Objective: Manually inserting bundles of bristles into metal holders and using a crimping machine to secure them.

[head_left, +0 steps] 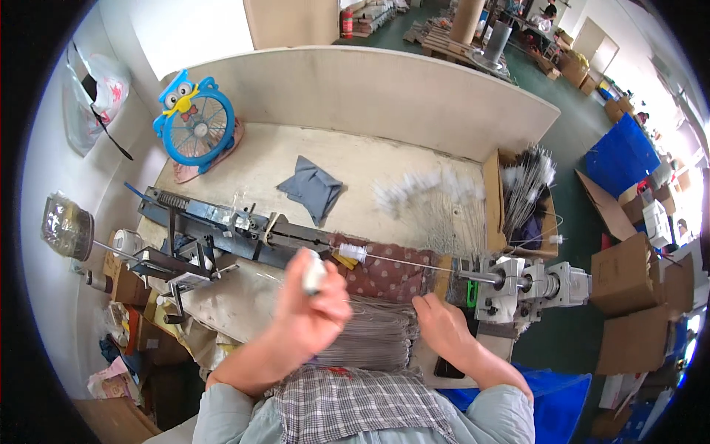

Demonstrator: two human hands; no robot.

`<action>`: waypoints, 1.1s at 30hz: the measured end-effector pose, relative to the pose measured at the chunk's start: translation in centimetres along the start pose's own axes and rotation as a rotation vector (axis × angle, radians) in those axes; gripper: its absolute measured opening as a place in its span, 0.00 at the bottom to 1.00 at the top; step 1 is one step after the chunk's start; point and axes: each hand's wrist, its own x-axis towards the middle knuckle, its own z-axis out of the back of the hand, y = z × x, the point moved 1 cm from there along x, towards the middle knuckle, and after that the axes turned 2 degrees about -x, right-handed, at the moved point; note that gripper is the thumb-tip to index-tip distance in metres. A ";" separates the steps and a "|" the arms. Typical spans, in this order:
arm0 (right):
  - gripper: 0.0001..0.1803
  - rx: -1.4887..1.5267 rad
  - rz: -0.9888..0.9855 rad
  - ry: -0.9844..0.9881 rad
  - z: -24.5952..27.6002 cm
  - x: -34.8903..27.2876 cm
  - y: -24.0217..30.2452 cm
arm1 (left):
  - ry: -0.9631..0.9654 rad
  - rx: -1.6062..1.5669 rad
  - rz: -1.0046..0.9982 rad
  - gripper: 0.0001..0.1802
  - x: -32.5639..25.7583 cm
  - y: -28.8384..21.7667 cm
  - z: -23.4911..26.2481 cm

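My left hand point(314, 307), somewhat blurred, is raised in front of the machine rail point(222, 222). Its fingers are closed around a small white object point(313, 272) whose kind I cannot make out. Beyond it, a white brush-like cylinder point(352, 253) sits on a thin wire point(410, 263) running right to a metal spindle point(481, 277). My right hand point(442, 325) rests by the right end of a bundle of thin grey wires point(377, 337), fingertips pressed together; what they pinch is hidden. A brown dotted cloth point(388, 281) lies behind the bundle.
Several white-tipped wire brushes point(436, 192) lie at the back right, beside a cardboard box point(492, 192) of more. A grey cloth point(310, 189) and a blue toy-like fan point(200, 129) are farther left. A low partition point(355, 81) edges the table's back.
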 end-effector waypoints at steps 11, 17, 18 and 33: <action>0.06 0.273 -0.392 -0.406 10.1 2.3 -6.5 | -0.126 0.934 -0.036 0.17 0.1 0.3 3.9; 0.06 0.342 -0.205 -0.408 7.1 5.7 -5.5 | 0.378 2.136 -0.880 0.05 9.6 5.4 1.6; 0.06 0.337 -0.200 -0.412 6.9 6.0 -5.5 | 0.287 2.407 -0.923 0.04 11.7 5.5 2.8; 0.09 0.469 0.087 -0.139 5.1 9.7 -4.3 | 0.453 2.611 -1.009 0.14 16.3 0.5 3.2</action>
